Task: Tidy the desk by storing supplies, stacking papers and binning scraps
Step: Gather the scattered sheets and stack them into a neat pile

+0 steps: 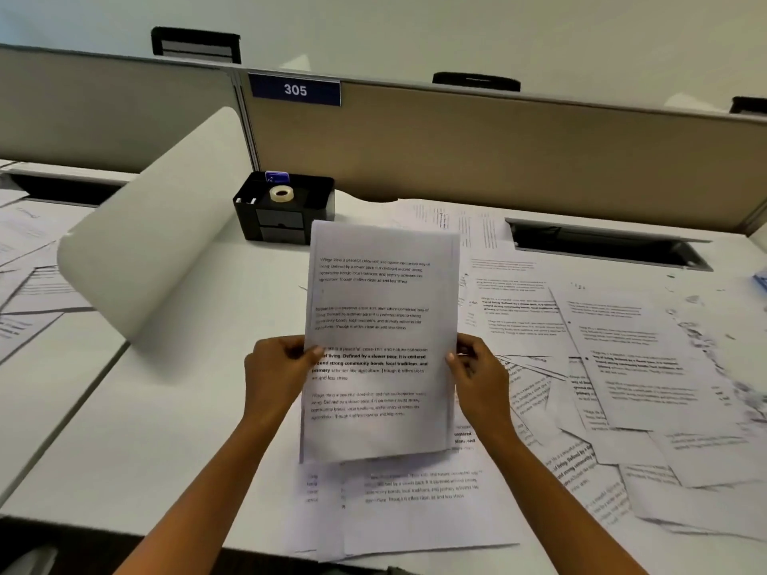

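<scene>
- Stack of white printed paper sheets (379,325), held upright over the white desk (186,429), near its front edge.
- I see the left hand (274,373) pinching its left edge, and the right hand (481,379) pinching its right edge.
- Loose printed sheets (622,367) crowd the right; plain desktop shows on the left.

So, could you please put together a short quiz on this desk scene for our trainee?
1. True or false: the left grip and the right grip both hold the paper stack.
2. Where is the tape roll? A) in the black organiser B) on the paper stack C) in the right grip
3. What number is on the blue sign?
Key: 1 true; 2 A; 3 305.
</scene>
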{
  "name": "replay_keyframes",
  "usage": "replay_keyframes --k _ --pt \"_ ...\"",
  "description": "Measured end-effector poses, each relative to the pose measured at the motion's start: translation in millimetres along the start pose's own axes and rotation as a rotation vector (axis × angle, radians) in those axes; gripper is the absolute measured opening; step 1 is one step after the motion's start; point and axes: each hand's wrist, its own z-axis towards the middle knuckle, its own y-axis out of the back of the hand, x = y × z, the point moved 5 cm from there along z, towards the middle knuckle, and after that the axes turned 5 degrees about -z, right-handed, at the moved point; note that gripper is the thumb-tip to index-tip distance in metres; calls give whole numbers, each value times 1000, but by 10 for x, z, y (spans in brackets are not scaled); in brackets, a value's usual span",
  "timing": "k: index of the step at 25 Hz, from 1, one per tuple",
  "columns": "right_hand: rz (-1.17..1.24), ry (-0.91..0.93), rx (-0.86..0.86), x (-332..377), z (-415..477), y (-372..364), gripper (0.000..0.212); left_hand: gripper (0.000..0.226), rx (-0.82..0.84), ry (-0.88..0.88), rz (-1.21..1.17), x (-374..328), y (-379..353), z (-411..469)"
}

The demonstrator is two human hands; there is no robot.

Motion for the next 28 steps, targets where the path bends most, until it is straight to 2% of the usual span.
replay_keyframes --k 4,7,10,12,15,19,21,24,28 --pt "-228 10 49 -383 281 141 29 25 26 189 -58 247 -132 -1" --pt "-511 52 92 -726 597 303 49 25 86 254 -54 357 -263 2" --pt "-851 21 327 -926 886 354 69 26 100 210 -14 369 -358 -3" --pt "-985 -5 431 -958 971 323 71 25 76 180 7 355 -389 -27" --pt "-1040 54 354 -899 1008 278 65 23 65 175 16 377 -431 -52" --pt "-1244 313 230 -879 894 204 45 21 37 172 16 409 -433 -74" --pt "-1268 408 185 -921 811 195 38 23 30 174 9 429 -429 -90" --pt "-1255 475 129 -880 735 178 34 23 41 181 21 456 -445 -102" --pt "-1232 469 53 -710 757 144 32 25 32 199 -2 503 -465 -126"
